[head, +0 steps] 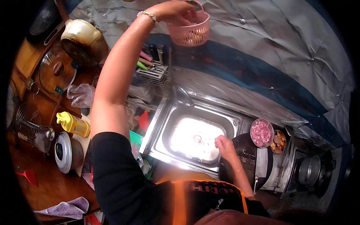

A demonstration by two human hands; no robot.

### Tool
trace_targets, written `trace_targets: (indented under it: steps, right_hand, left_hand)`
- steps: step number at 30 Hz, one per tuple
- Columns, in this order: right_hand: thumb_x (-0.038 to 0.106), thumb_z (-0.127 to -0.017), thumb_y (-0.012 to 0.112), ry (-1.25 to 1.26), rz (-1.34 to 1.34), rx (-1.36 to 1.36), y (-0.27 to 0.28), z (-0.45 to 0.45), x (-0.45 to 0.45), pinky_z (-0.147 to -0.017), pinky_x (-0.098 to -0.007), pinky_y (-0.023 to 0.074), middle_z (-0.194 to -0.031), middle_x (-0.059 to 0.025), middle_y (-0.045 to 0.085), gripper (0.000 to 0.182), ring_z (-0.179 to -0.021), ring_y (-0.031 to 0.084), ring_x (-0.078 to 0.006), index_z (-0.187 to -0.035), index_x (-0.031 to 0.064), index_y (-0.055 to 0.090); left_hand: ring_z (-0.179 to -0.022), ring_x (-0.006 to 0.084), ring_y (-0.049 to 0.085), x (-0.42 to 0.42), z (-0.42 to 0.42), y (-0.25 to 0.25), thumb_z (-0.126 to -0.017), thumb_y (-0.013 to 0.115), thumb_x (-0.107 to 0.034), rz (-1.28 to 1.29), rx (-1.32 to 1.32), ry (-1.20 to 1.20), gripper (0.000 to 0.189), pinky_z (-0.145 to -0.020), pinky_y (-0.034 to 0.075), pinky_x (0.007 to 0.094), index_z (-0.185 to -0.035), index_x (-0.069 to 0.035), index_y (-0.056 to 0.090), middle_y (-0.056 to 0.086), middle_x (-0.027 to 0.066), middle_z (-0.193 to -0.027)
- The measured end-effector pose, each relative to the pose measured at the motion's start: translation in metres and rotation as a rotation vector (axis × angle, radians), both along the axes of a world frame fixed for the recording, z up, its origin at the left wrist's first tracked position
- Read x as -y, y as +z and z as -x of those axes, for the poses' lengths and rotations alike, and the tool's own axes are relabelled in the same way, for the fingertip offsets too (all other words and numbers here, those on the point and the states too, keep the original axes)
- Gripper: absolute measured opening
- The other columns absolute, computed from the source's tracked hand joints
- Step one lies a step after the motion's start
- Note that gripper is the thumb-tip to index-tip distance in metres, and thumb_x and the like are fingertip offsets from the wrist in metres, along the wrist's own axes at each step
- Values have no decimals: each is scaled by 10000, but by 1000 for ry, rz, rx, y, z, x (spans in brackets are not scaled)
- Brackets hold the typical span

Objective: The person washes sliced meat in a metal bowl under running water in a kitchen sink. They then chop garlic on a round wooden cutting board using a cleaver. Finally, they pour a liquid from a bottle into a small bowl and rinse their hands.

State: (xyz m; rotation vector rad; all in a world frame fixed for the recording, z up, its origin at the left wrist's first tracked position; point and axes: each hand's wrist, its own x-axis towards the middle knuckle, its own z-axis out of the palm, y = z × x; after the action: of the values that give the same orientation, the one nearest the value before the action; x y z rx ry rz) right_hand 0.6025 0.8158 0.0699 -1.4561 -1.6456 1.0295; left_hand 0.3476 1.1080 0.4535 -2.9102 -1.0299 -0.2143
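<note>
My left hand (180, 12) is raised high at the top of the view and reaches into a pink plastic basket (189, 36) with slotted sides. Its fingers are partly hidden by the basket, and pale contents show dimly through the slots. A beaded bracelet (147, 15) circles that wrist. Low over the right side of the stainless steel sink (180, 140), my right hand (224, 146) has its fingers curled in, with no object visible in them. To its right, a cleaver (262, 163) lies on a dark round chopping board (239, 168).
Beyond the board stand a bowl of sliced raw meat (261, 132) and a bowl of brownish food pieces (278, 143). A knife rack (153, 73) stands behind the sink. At left are a yellow bottle (74, 123), a lidded pot (66, 152) and a hanging saucepan (83, 39).
</note>
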Motion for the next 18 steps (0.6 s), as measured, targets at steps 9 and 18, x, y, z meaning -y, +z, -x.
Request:
trace_targets:
  steps: [9,18]
  right_hand:
    - [217,-928,556,110,109,39,-3,6,4,-612,-316,482,-682,-108,634,262,-623,618,-197,-817,-15,608]
    - [228,-941,549,58,193,-53,-13,-2,10,-620,-296,487,-672,-77,632,292,-647,619,-139,-816,-30,605]
  left_hand:
    - [-810,230,618,-20,-15,-23,-820,632,-100,-182,27,-305,106,-722,463,346,-911,-56,601,646,118,-856]
    - [-827,114,627,-4,5,-18,-873,637,-125,252,632,-297,217,-729,507,274,-1060,-19,667,688,37,-886]
